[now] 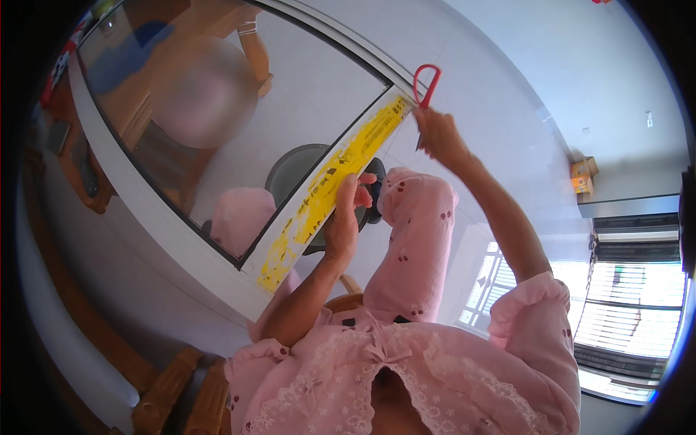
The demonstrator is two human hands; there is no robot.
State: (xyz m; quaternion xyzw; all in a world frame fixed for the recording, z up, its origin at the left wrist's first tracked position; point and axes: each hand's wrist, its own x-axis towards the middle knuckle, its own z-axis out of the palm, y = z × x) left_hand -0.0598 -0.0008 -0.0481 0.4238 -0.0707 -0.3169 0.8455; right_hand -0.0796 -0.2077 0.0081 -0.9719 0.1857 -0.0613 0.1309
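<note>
A long strip of yellow, patchy sticker (317,190) with torn dark print runs along the white frame (255,306) of a dark-edged glass panel (290,65). My left hand (345,225) is at the frame's outer edge, thumb against the strip, the other fingers bent loosely and apart from it. In my right hand (442,138) is a pair of scissors (428,81). One red handle loop sticks up above the fist, and a dark tip points down below it. This hand is just beyond the strip's far end.
A grey basin (366,226) stands on the floor beneath the panel, partly hidden by it. Wooden furniture (170,388) lines the lower left. An orange box (582,176) sits far right, near a window with blinds (631,297). My pink-clad knee (417,217) is beside the frame.
</note>
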